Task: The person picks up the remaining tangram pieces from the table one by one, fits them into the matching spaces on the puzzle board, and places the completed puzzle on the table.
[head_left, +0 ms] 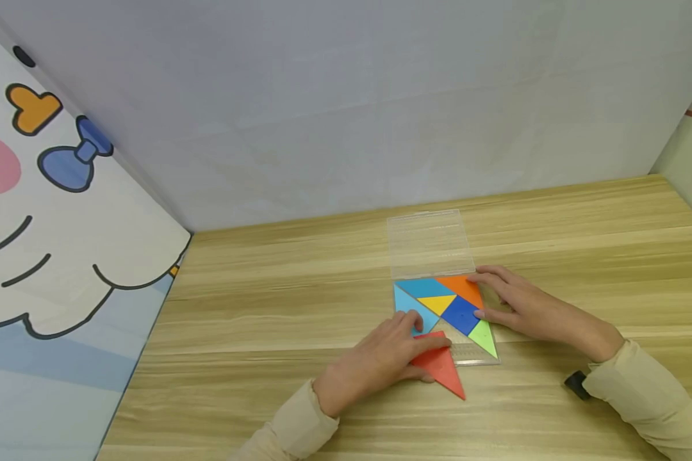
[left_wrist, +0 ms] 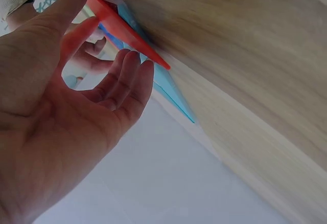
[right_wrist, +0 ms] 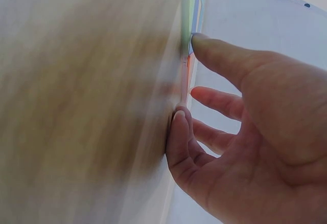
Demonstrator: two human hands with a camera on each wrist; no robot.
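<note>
My left hand (head_left: 380, 355) pinches a red triangle tangram piece (head_left: 443, 368) between thumb and fingers, over the lower left part of a clear plastic tray (head_left: 477, 363). In the left wrist view the red triangle (left_wrist: 127, 32) is tilted above a light blue triangle (left_wrist: 173, 93). My right hand (head_left: 527, 307) rests at the tray's right side. Its thumb touches the dark blue square (head_left: 458, 314) and its forefinger the orange triangle (head_left: 462, 287). Also in the tray lie a blue parallelogram (head_left: 423, 287), a yellow triangle (head_left: 437, 303) and a green triangle (head_left: 484, 338).
A clear plastic lid (head_left: 429, 243) lies flat just behind the tray. The wood-grain table (head_left: 254, 333) meets a pale cloth wall (head_left: 323, 128) at the back. A cartoon-printed panel (head_left: 63, 243) stands at the left. A small black object (head_left: 578, 385) is by the right cuff.
</note>
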